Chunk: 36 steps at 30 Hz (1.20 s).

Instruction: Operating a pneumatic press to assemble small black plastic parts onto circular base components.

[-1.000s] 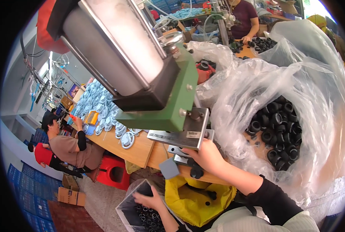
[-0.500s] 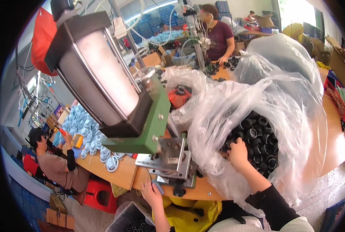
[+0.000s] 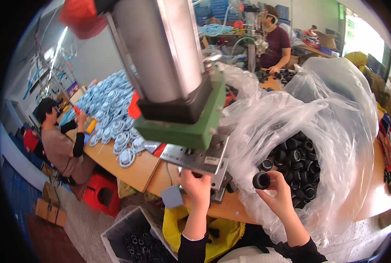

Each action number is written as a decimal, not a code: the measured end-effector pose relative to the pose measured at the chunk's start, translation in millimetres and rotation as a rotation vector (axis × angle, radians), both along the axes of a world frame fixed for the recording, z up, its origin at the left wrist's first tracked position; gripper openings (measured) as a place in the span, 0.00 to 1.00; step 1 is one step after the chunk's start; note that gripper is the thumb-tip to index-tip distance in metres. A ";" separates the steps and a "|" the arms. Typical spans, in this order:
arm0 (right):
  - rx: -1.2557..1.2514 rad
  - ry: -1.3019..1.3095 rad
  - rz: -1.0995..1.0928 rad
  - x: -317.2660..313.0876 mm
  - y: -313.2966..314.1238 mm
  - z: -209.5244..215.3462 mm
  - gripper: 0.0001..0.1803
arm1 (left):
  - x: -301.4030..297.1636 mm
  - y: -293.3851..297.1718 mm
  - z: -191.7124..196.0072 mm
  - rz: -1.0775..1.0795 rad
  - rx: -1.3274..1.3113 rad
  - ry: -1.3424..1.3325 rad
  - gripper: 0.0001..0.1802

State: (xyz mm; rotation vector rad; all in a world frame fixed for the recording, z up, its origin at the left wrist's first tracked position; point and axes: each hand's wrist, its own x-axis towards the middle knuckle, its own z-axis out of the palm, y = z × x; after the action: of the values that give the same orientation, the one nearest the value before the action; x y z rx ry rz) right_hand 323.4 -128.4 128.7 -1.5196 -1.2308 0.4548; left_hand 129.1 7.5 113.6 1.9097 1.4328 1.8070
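My right hand (image 3: 279, 197) pinches a black cup-shaped round part (image 3: 261, 180) between thumb and fingers, at the near left rim of a clear plastic bag (image 3: 252, 149). Inside the bag lies a heap of similar black round parts (image 3: 297, 171). My left hand (image 3: 196, 189) reaches up under the metal plate (image 3: 195, 157) of a bench press with a green head (image 3: 178, 131). Its fingertips are partly hidden there, beside something dark, so whether they hold anything is unclear. A grey-blue block (image 3: 172, 197) stands just left of that wrist.
Below the table edge sit a grey bin (image 3: 112, 241) with black rings and a yellow bag (image 3: 230, 239). Pale blue corded items (image 3: 112, 105) pile up on the left, near a seated person (image 3: 64, 144). Another person (image 3: 276, 44) works at the back. A red stool (image 3: 101, 197) stands left.
My right hand has come out of the heap, moving left and down with a black round part. My left hand has risen from the table edge to beneath the press plate. The view has shifted.
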 end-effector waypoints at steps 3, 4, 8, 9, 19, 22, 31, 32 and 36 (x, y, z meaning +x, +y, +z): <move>0.060 -0.002 0.166 -29.0 15.9 4.9 0.28 | -4.5 -16.4 -4.8 0.047 -0.065 0.076 0.25; 0.092 -0.010 0.196 -40.4 22.4 8.4 0.28 | -7.0 -19.9 -13.5 0.062 -0.043 0.055 0.26; 0.164 -0.144 0.257 -78.1 54.7 7.3 0.26 | -54.0 -61.8 -44.4 0.167 -0.134 -0.327 0.23; 0.173 -0.130 0.249 -85.3 65.0 2.9 0.26 | -87.5 -72.0 -69.4 0.308 -0.129 -0.275 0.23; 0.186 -0.109 0.287 -98.3 98.0 6.3 0.15 | -169.1 -62.2 -90.7 0.378 -0.117 0.238 0.23; 0.165 0.033 0.179 -81.1 62.8 3.5 0.15 | -146.1 -19.9 -100.1 0.151 -0.225 0.443 0.18; -0.279 -0.724 -0.188 83.6 78.3 -109.0 0.26 | -125.4 -7.8 -113.4 0.065 -0.327 0.543 0.18; -0.380 -0.694 -0.229 83.3 84.3 -113.8 0.27 | -123.1 -8.2 -115.1 0.088 -0.336 0.533 0.19; -0.459 -0.515 -0.240 73.1 70.8 -90.9 0.25 | -108.1 -23.2 -106.9 0.165 -0.152 0.436 0.19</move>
State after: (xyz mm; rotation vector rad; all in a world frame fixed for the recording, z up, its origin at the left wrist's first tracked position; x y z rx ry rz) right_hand 396.5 -57.6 37.9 -2.2478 -1.3615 0.1929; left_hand 21.0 -15.7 6.7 2.2538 1.8491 1.3368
